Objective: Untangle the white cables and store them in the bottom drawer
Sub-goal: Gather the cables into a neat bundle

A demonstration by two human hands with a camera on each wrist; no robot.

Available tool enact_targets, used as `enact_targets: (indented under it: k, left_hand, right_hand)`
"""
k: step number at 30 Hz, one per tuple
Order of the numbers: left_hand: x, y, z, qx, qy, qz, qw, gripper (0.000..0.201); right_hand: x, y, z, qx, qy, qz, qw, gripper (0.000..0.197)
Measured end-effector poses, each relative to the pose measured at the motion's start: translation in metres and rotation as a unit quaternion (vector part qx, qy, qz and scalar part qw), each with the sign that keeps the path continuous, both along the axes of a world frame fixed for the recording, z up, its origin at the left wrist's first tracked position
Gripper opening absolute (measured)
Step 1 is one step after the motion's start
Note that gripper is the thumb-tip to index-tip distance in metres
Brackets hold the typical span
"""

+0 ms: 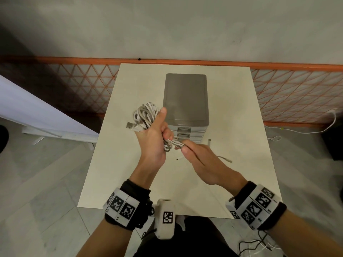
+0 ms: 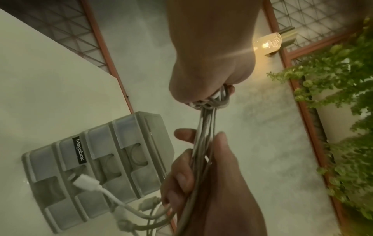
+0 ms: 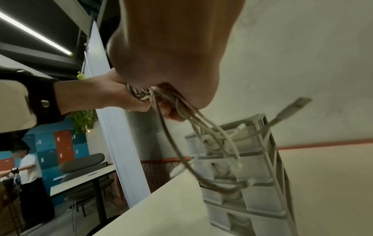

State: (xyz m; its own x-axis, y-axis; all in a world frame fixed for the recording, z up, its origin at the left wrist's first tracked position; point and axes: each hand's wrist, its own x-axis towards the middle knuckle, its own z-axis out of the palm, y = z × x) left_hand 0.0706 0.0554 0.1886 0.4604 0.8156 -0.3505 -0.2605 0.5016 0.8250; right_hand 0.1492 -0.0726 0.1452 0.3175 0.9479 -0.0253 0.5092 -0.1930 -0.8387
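Left hand (image 1: pixel 155 138): raised above the surface (image 1: pixel 118 164), fingers curled round the cables (image 1: pixel 145 115), thumb upright. Coiled bulk of the tangle bunched above and to the left of the fist; USB plug (image 1: pixel 130 125) protruding at the left.

Right hand (image 1: pixel 199 156): just right of the left hand, fingers closed on a group of strands (image 1: pixel 176 144) emerging from the bottom of the left fist. Strands stretched between both hands, held off the surface. Same grip in the left wrist view: strands (image 2: pixel 203 127) taut from left hand (image 2: pixel 210 63) to right hand (image 2: pixel 206 183).

Loose ends hanging below the right hand; connectors (image 1: pixel 209 141) visible near the surface on the right, contact with it not discernible.

Drawer unit (image 1: pixel 186 101): grey, at the far centre of the surface, directly behind the hands. Drawers (image 2: pixel 96 167) stacked, all closed; bottom drawer (image 3: pixel 242 222) closed. "Megabox" label (image 2: pixel 79 150) on one drawer front.

Cables apart from the drawer unit, entirely outside it.
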Motion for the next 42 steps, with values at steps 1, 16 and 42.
enact_targets:
  k: [1,16,42]
  left_hand:
    - [-0.001,0.004,0.001,-0.014,-0.008,0.015,1.000,0.040]
    - [0.001,0.018,0.000,-0.033,-0.042,0.092,0.994,0.041]
    - [-0.005,0.021,-0.015,0.071,0.097,-0.008,0.993,0.045]
  right_hand:
    - [-0.002,-0.001,-0.002,0.006,-0.007,-0.007,1.000,0.018]
    - [-0.028,0.022,-0.001,0.001,-0.098,-0.046,0.994,0.033]
    - [0.003,0.033,0.025,-0.076,-0.443,0.203,0.870,0.056]
